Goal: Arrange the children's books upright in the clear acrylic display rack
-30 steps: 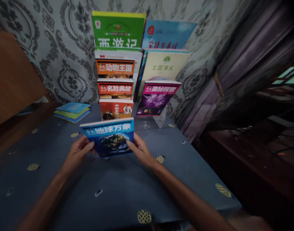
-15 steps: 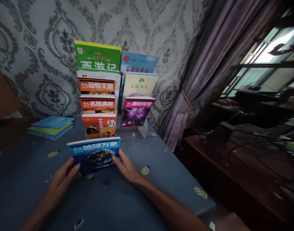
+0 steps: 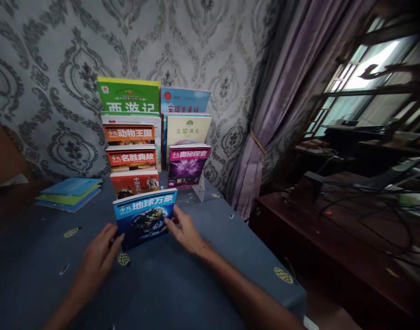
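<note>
A blue book (image 3: 146, 222) with a globe on its cover is held tilted upright over the table. My right hand (image 3: 184, 229) grips its right edge, the thumb on the front cover and the other fingers partly hidden behind. At the lower left edge, my left hand (image 3: 103, 245) has its thumb and fingers closed about the book's side. Just behind stands a clear book rack (image 3: 199, 190). A red-orange book (image 3: 118, 183) in its left column is partly covered by the blue book. The purple book (image 3: 187, 167) stands in the right column.
Higher in the rack are an orange book (image 3: 130, 158), a cream book (image 3: 187, 130), a green book (image 3: 129, 94) and a light blue book (image 3: 185, 98). Thin books (image 3: 70, 190) lie stacked at the left. A dark red cabinet (image 3: 299, 229) with cables stands right of the table (image 3: 230, 256).
The blue book has moved right and tilted more upright, with its right side raised. Both hands have moved with it. The camera view has shifted slightly.
</note>
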Available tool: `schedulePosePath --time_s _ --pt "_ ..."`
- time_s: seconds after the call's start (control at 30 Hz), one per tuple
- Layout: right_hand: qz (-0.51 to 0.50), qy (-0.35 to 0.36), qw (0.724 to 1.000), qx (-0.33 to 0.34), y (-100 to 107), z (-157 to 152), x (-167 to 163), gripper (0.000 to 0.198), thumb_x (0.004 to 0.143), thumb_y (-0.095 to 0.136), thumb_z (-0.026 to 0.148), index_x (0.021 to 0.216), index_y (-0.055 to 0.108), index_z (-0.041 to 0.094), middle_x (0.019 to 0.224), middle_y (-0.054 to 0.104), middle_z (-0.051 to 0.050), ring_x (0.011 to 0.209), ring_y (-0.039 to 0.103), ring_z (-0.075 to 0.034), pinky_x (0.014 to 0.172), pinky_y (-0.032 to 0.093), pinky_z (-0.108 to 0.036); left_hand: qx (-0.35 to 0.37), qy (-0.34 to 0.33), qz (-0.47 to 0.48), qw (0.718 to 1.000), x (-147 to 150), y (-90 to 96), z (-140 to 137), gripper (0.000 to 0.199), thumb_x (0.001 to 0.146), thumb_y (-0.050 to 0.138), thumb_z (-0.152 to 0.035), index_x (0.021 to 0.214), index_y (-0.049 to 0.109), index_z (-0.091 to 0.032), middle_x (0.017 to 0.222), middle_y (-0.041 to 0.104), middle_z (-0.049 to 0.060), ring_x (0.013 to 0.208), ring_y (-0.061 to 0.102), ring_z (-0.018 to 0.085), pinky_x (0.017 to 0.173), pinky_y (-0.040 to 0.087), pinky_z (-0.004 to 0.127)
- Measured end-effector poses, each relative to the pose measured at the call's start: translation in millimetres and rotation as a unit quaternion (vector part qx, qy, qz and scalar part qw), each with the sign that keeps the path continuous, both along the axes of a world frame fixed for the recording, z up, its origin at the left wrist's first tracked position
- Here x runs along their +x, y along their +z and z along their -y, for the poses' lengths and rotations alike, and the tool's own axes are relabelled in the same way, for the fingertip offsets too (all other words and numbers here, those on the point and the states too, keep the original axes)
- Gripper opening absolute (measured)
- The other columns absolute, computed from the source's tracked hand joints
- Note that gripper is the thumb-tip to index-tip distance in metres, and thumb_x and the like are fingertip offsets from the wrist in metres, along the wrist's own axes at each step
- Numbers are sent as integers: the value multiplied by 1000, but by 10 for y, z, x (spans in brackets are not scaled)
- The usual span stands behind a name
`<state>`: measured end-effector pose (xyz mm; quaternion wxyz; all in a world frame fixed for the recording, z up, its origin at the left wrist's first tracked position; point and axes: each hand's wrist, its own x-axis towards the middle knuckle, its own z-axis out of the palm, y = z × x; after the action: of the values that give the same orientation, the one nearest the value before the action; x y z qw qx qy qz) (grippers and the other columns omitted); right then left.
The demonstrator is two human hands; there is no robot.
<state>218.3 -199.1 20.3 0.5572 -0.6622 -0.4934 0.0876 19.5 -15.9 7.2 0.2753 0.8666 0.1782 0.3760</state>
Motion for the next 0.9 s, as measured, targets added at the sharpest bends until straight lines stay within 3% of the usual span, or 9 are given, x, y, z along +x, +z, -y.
schedulePosePath --time_s 0.2,0.33,0.5,0.63,0.9 --pt "-3 -101 994 42 -2 82 281 20 93 55 38 108 56 24 84 60 -1 72 54 -19 68 41 -31 28 -52 9 998 450 218 337 25 95 50 -44 103 65 -26 100 73 7 93 70 28 83 54 37" --pt "-30 -118 989 86 -12 130 494 25 93 54 42 111 55 24 88 62 -2 80 58 -21 75 45 -32 59 -74 -3 996 744 341 507 24 99 43 -39 104 62 -25 99 72 7 94 70 27 81 53 38" --pt "-44 -152 977 140 47 213 682 24 88 57 41 107 57 26 90 63 -2 86 57 -23 79 45 -33 130 -44 -11 990 1021 442 649 22 99 37 -31 102 58 -25 96 71 8 93 69 27 80 52 39" --pt "-26 -168 971 170 235 263 798 19 88 57 42 100 58 27 88 60 -2 82 53 -23 79 43 -34 160 9 -20 987 1198 601 741 18 98 38 -24 98 56 -23 88 67 9 86 67 28 74 51 38" --pt "110 -240 945 193 805 226 1108 14 91 48 39 96 49 26 79 52 0 74 48 -21 74 42 -34 158 -5 4 987 1586 1175 723 17 92 41 -13 99 56 -17 92 61 13 92 64 33 86 51 48"
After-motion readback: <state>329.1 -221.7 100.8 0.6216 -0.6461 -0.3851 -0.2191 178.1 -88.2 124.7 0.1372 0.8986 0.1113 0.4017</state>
